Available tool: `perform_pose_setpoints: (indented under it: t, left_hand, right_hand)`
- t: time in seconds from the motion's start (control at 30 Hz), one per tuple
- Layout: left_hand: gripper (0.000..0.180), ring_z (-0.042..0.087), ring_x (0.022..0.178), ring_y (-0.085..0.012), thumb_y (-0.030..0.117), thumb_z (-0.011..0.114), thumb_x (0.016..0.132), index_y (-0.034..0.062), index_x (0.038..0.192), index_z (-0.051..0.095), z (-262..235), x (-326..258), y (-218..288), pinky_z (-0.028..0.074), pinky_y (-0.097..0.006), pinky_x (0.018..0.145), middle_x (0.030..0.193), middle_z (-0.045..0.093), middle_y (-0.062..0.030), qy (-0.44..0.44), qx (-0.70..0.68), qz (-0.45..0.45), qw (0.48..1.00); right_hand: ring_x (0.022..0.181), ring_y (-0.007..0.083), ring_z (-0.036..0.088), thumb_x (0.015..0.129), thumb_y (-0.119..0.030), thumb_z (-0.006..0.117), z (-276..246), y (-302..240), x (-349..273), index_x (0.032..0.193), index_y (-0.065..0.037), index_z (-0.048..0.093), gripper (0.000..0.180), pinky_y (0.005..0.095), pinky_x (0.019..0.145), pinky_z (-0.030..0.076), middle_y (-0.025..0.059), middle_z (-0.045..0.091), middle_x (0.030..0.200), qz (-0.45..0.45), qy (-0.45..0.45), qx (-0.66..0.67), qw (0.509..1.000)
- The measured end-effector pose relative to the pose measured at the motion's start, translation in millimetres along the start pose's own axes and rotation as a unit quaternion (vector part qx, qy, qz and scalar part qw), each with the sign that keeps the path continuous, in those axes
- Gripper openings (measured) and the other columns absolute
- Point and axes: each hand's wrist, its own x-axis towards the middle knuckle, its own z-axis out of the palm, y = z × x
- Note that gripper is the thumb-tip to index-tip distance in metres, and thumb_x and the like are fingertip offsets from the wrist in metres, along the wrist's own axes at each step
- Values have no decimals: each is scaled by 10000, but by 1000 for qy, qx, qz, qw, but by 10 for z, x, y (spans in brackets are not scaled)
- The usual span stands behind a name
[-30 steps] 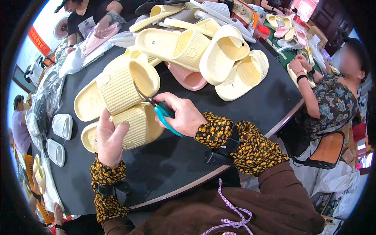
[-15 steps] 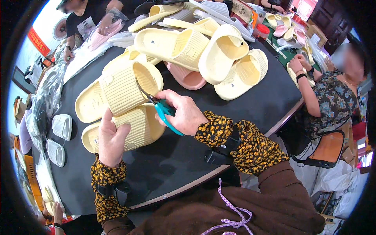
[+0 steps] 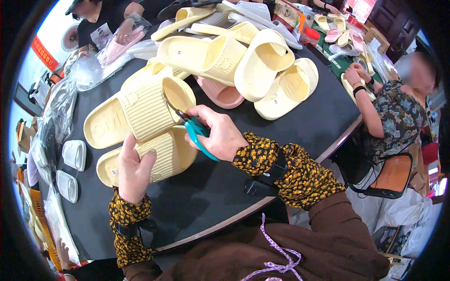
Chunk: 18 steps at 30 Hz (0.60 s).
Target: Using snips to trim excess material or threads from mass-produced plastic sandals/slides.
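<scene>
Two pale yellow ribbed slides lie side by side under my hands. My left hand is closed on the near slide, its thumb on the strap and its index finger reaching between the pair. My right hand grips teal-handled scissors. Their dark blades meet the strap edge of the far slide, at its foot opening; the tips are hard to make out there. Just beyond, more yellow slides are heaped, with a pink slide partly hidden beneath them.
Two small white slides lie on the dark table at left, beside clear plastic bags. Across the table, one person handles a bagged pink slide. At right another person works on a slide, near an orange-backed chair.
The far slide has shifted slightly left at its heel end. My hands and the scissors have barely moved. The person at upper left has moved a hand among the plastic bags.
</scene>
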Motion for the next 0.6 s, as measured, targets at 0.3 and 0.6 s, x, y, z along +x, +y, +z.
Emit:
perform_pose_setpoints:
  t: [0.3,0.6]
  left_hand:
    - [540,500,1108,-181,-52,455,755,-44,1289,373,-24,30,10,370,-301,959,1219,520,-122,-2,26,17,1000]
    - [499,547,995,-139,-34,463,749,-53,1245,417,-115,-32,27,427,-253,843,1121,569,-106,17,-10,11,1000]
  right_hand:
    - [723,46,521,785,-89,662,-24,-19,24,1132,8,492,399,227,681,466,30,588,798,9,13,54,998]
    - [754,256,614,750,-210,690,41,237,134,1114,-14,482,462,338,697,476,182,605,857,-75,141,101,982]
